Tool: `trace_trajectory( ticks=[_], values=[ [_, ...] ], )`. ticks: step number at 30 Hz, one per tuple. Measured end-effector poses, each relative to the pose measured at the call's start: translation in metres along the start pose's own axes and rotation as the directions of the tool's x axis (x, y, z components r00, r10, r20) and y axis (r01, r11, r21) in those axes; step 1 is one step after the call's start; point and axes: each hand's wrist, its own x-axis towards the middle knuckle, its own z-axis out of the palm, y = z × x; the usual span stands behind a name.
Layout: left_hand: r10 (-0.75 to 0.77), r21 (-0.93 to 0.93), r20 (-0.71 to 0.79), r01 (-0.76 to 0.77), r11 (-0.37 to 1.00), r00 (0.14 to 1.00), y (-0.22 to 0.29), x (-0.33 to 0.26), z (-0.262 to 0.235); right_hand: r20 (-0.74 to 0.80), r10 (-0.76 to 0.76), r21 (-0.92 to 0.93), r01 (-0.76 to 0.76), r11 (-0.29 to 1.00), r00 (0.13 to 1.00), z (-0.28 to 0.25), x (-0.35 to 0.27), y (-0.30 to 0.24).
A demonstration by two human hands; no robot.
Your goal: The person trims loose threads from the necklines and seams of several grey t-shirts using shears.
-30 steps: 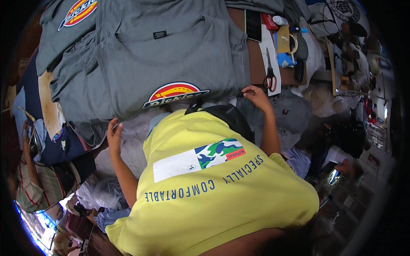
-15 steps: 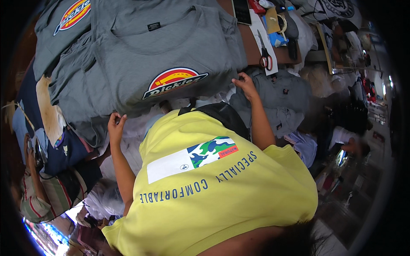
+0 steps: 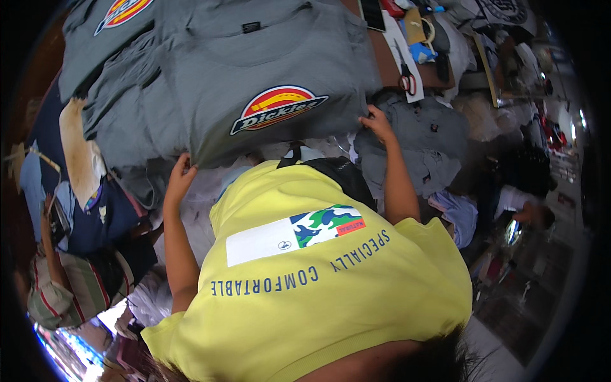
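Note:
A grey T-shirt [image 3: 242, 70] lies spread on the work table, its neckline toward the far side and a colourful arched emblem [image 3: 279, 109] near the close edge. My left hand [image 3: 181, 177] pinches the shirt's near edge at the left, drawing the cloth to a small peak. At the near right corner, my right hand [image 3: 380, 125] grips the same edge between thumb and fingers. Between the two hands the cloth hangs over the table's front. Another grey shirt [image 3: 108, 48] with a similar emblem lies partly under or beside it on the left.
Scissors [image 3: 407, 79] with red and black handles lie on a white strip at the right, near a tape roll [image 3: 429, 35] and a dark phone-like slab [image 3: 372, 14]. Folded grey garments [image 3: 414, 146] are piled right of my hand. A person in a striped top [image 3: 76, 286] is at the left.
The whole view has shifted, carrying the scene up and to the right. Both hands keep hold of the shirt's near edge, and the cloth by my left hand looks tauter.

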Motion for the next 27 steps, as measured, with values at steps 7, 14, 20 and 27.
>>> trace_trajectory(
  ticks=[7, 14, 20, 27],
  values=[
    [0.077, 0.289, 0.09, -0.1, 0.952, 0.993, -0.005, 0.007, 0.007, 0.186, 0.15, -0.345, -0.078, 0.935, 0.971, -0.005, 0.024, 0.021],
    [-0.066, 0.577, 0.095, -0.001, 0.817, 0.993, 0.034, 0.005, -0.005, 0.199, 0.066, -0.707, 0.097, 0.701, 0.978, -0.016, 0.026, -0.011],
    [0.182, 0.394, -0.237, -0.077, 0.916, 0.954, 0.013, -0.032, -0.035, 0.165, -0.064, -0.518, 0.142, 0.843, 0.984, -0.042, 0.011, -0.01],
    [-0.211, -0.533, -0.229, 0.059, 0.844, 0.95, -0.015, -0.048, -0.041, 0.039, 0.058, -0.232, -0.047, 0.972, 0.998, -0.061, 0.0, -0.009]
  ],
)
